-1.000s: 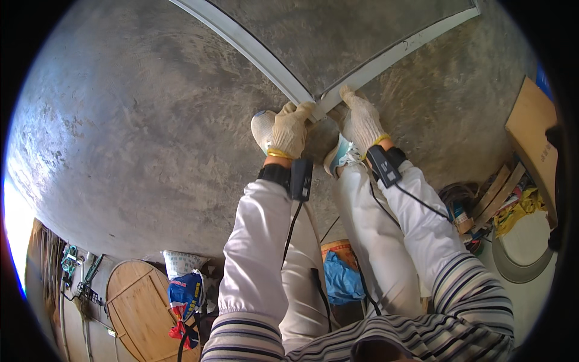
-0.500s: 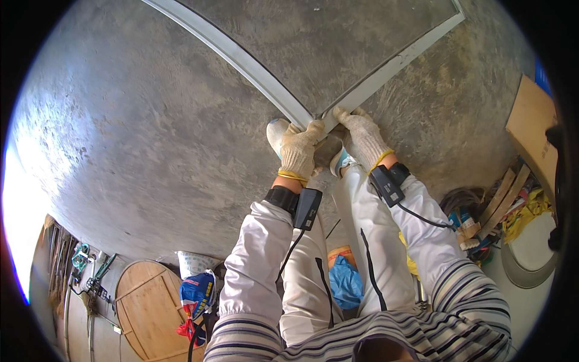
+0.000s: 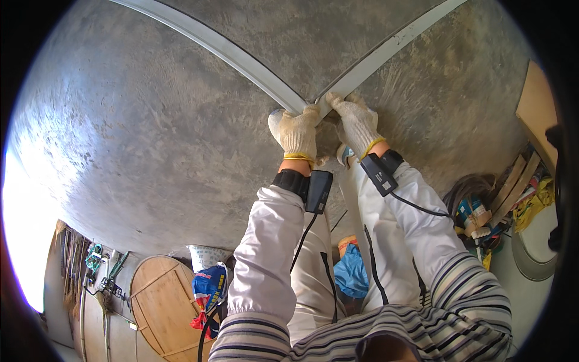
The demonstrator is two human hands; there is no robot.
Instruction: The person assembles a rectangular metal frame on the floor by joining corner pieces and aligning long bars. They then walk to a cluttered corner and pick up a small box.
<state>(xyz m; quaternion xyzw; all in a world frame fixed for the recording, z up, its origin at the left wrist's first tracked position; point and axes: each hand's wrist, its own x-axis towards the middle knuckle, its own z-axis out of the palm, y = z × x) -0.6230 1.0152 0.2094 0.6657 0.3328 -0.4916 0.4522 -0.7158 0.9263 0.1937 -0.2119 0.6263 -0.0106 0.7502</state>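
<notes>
A pale metal frame shows two of its bars, a left bar (image 3: pixel 226 51) and a right bar (image 3: pixel 389 51), meeting in a V-shaped corner just above my shoes. My left hand (image 3: pixel 297 133), in a cream knitted glove with a yellow cuff edge, is closed round the end of the left bar at this corner. Gloved the same way, my right hand (image 3: pixel 357 122) grips the lower end of the right bar, its thumb on the upper face. The fingers under the bars are hidden. Both wrists carry black strapped devices.
Grey concrete floor (image 3: pixel 151 133) spreads round the frame. Behind me are a round wooden board (image 3: pixel 160 304), a blue-and-red bag (image 3: pixel 210 286), a blue plastic bag (image 3: pixel 351 274) and bundled sticks (image 3: pixel 72 253). At right lie wood strips (image 3: pixel 512 187) and a cardboard sheet (image 3: pixel 537 111).
Both hands and the frame corner sit slightly higher in the picture, and the view has shifted. The frame's far right corner has left the picture. Both hands keep their grip.
</notes>
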